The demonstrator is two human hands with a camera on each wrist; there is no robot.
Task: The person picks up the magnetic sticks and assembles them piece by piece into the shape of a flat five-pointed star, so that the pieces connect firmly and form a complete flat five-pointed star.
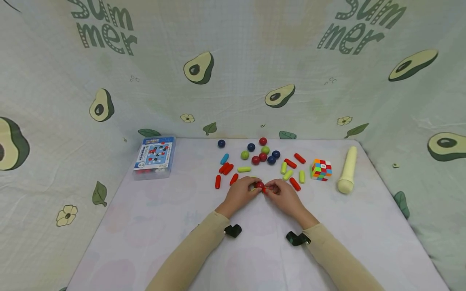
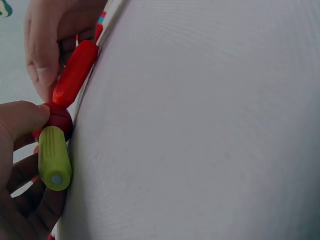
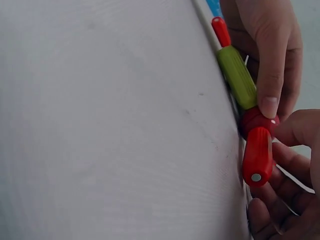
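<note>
In the middle of the table, my left hand (image 1: 241, 194) and right hand (image 1: 284, 197) meet at a dark red ball (image 1: 259, 185). A yellow-green magnetic stick (image 2: 54, 157) and a red magnetic stick (image 3: 258, 157) join the ball on different sides, a silvery dot showing on each free end. My left hand's thumb presses the ball beside the green stick while its other fingers curl beneath. My right hand's thumb and fingers close in around the red stick near the ball, partly hidden behind it. Both pieces lie low, close over the white tabletop.
Beyond my hands lie several balls, including a green ball (image 1: 245, 155) and a blue ball (image 1: 221, 144), and loose sticks like the blue stick (image 1: 224, 159). A puzzle cube (image 1: 321, 169) and cream microphone-shaped object (image 1: 347, 171) stand right; a boxed set (image 1: 154, 157) lies left.
</note>
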